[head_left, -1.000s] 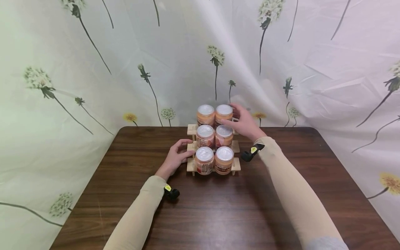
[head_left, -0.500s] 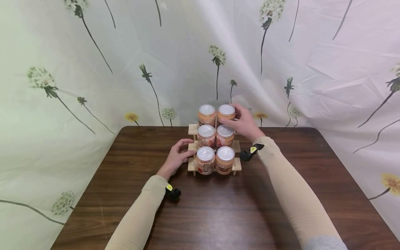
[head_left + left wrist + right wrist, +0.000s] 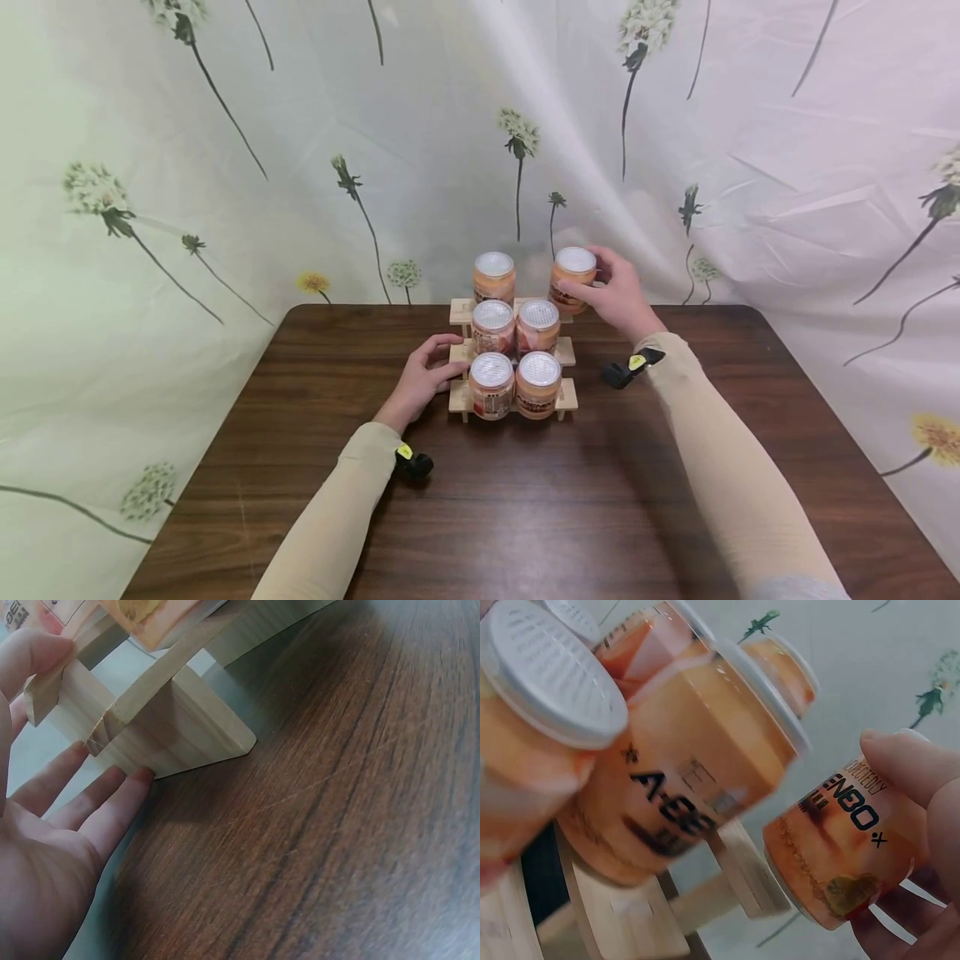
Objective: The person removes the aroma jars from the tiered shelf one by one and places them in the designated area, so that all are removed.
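In the head view my right hand [image 3: 621, 293] grips an orange plastic jar [image 3: 567, 292] with a white ribbed lid, thumb on its near side. The jar is at the right end of the top step of a three-step wooden rack [image 3: 566, 394]; whether it touches the step is unclear. My left hand [image 3: 422, 379] is at the rack's left side. In the left wrist view, its extended fingers [image 3: 120, 806] touch the rack's wooden end pieces with their tips. Another jar [image 3: 493, 283] stands at the top left, and two on each lower step, including the front-right jar [image 3: 537, 396].
A dark brown wooden table [image 3: 480, 508] bears the rack close to its back edge. Behind and at both sides hangs a pale cloth [image 3: 442, 167] printed with dandelions. Black wrist cameras [image 3: 618, 375] are strapped over the sleeves.
My right hand has moved right with the top-right jar, opening a gap between it and the top-left jar. The left hand has stayed at the rack's side.
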{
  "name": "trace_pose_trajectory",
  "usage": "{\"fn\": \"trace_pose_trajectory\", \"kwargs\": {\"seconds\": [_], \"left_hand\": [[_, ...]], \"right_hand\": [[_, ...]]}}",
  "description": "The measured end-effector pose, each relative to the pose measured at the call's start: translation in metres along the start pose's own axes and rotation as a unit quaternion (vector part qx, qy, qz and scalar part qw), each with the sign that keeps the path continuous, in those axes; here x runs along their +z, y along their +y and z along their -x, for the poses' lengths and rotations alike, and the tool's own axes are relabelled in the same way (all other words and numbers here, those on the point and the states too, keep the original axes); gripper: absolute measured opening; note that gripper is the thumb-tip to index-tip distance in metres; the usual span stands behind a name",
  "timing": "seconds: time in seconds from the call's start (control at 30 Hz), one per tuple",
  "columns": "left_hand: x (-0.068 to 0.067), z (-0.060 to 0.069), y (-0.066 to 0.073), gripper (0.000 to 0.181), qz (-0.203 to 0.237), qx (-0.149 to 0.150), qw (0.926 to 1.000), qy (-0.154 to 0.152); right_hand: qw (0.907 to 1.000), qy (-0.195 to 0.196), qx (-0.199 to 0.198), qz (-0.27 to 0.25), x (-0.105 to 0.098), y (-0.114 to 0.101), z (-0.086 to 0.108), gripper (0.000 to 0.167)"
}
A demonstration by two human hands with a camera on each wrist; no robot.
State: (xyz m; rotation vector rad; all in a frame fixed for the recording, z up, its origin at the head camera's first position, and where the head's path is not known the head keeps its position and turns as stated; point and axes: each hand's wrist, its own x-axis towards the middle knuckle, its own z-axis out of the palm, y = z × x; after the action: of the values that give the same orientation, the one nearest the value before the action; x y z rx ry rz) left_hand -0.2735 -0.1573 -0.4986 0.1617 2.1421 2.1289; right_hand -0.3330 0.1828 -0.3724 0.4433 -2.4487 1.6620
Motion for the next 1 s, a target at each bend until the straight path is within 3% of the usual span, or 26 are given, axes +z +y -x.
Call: {"fn": "trace_pose_trajectory", "kwargs": {"seconds": [0.5, 0.77, 1.0], "left_hand": [[-0.002, -0.002, -0.003, 0.046, 0.0, 0.0, 1.0, -0.003], [-0.002, -0.002, -0.002, 0.046, -0.003, -0.001, 1.0, -0.002], [-0.001, -0.002, -0.001, 0.045, -0.008, -0.004, 1.0, -0.001]], "right_hand": [[0.9989, 0.028, 0.03, 0.024, -0.04, 0.016, 0.02, 0.062], [0.9979, 0.025, 0.011, 0.059, -0.039, 0.043, 0.026, 0.059], [0.998, 0.014, 0.018, 0.059, -0.031, 0.058, 0.032, 0.062]]}}
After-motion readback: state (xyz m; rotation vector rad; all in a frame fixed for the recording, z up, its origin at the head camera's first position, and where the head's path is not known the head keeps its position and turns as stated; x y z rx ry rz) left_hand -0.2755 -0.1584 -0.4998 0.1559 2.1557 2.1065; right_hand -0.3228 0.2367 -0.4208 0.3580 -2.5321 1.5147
